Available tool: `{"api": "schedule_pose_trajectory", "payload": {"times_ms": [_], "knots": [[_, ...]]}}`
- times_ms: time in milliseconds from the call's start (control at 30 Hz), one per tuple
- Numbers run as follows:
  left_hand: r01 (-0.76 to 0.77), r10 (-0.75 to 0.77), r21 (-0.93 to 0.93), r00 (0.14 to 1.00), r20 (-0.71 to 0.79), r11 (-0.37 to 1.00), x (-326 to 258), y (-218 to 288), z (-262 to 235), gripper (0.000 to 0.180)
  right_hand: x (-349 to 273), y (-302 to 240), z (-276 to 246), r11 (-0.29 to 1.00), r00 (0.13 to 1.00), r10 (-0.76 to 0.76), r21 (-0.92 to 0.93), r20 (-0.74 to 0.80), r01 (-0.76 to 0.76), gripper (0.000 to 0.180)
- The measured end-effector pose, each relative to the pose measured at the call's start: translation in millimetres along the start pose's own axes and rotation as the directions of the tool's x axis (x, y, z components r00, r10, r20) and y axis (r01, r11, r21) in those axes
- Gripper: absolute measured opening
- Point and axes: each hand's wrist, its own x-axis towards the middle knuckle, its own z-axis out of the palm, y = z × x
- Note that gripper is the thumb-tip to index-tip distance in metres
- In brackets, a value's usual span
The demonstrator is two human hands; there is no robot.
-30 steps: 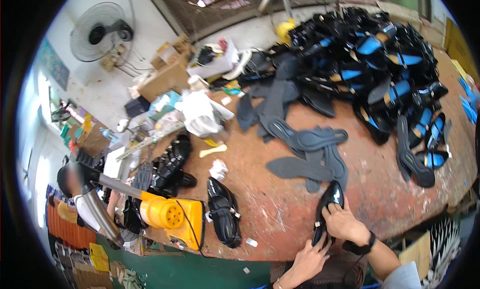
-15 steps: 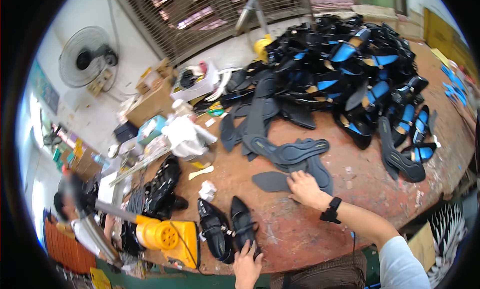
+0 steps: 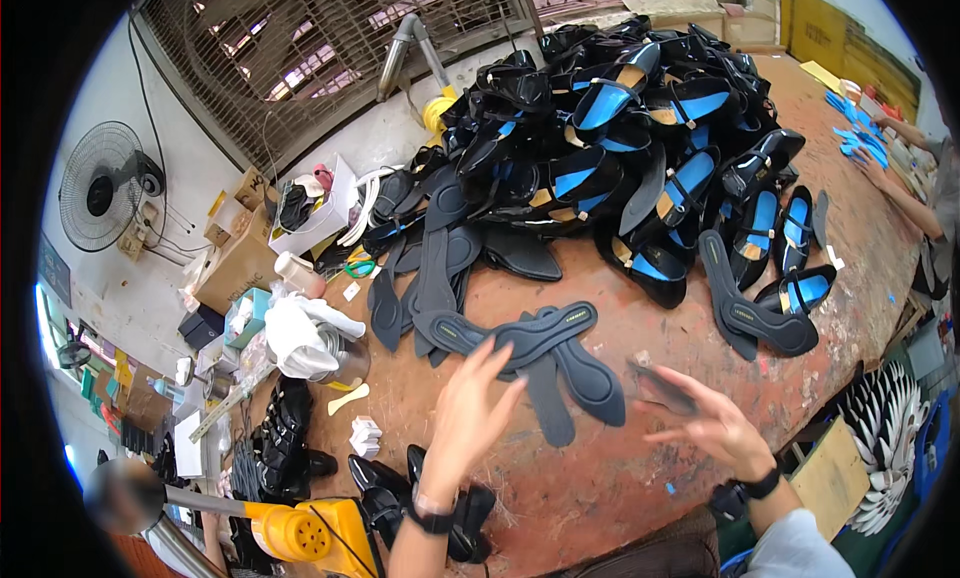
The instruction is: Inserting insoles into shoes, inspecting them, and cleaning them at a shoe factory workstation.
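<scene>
My right hand [image 3: 718,430] holds a dark grey shoe insole [image 3: 664,389] above the table, seen nearly edge-on between thumb and fingers. My left hand [image 3: 468,418] is open with fingers spread, a little blurred, beside a loose group of padded insoles [image 3: 590,383]; whether a fingertip touches them I cannot tell. Below the left hand, a pair of black pointed shoes [image 3: 380,493] stands near the front edge, the right one partly hidden by my left forearm. More insoles [image 3: 434,278] lie overlapped farther back.
A large heap of black shoes with blue insides [image 3: 600,158] covers the back of the table [image 3: 650,328]. Another insole pair [image 3: 760,318] lies at right. A yellow machine [image 3: 310,538], a jar with white cloth [image 3: 305,343] and boxes stand left. Another person's hands [image 3: 880,178] are at far right.
My right hand has lifted an insole off the group and moved right. My left hand has left the shoe and risen toward the insoles. The view has shifted to the right.
</scene>
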Motion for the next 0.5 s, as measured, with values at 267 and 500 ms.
{"api": "schedule_pose_trajectory", "payload": {"times_ms": [267, 500], "knots": [[-0.032, 0.042, -0.264, 0.999, 0.033, 0.964, 230.3, 43.2, 127.9, 0.087, -52.0, 20.7, -48.6, 0.973, 0.756, 0.097, -0.099, -0.647, -0.210, 0.039], [-0.140, 0.104, -0.356, 0.988, -0.117, 0.924, 187.4, 35.1, 147.4, 0.080, -27.7, 43.4, -65.3, 0.955, 0.708, 0.249, 0.047, -0.661, -0.291, 0.025]]}}
